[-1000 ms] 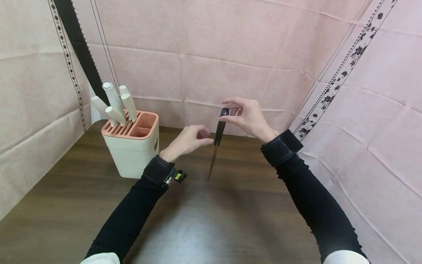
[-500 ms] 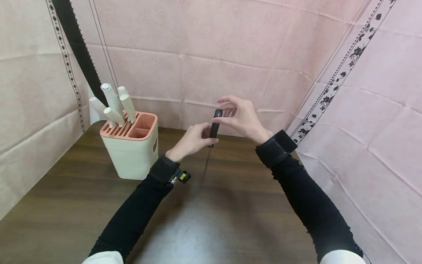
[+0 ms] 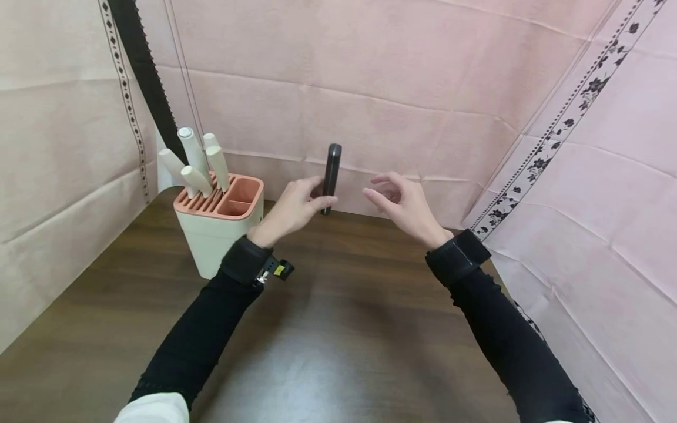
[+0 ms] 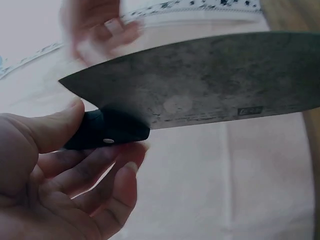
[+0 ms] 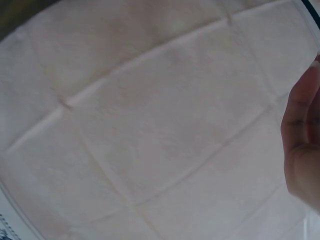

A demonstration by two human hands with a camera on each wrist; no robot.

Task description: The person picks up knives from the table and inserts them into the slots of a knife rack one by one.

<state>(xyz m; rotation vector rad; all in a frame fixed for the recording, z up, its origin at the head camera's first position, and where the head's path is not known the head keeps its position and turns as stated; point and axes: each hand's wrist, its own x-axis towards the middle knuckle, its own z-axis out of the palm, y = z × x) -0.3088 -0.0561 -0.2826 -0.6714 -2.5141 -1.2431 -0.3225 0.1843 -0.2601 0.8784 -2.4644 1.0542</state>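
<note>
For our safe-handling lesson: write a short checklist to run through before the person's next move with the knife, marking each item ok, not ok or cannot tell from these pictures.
1. Left hand grips the knife by its black handle: ok.
2. Fingers off the blade: ok, they wrap the handle just behind it.
3. Right hand away from the knife: ok, open and apart from it.
4. Free slot in the knife block: ok, several slots beside the white handles look empty.
5. Blade fits a slot: cannot tell.
6. Table between hands and block unobstructed: ok.
</note>
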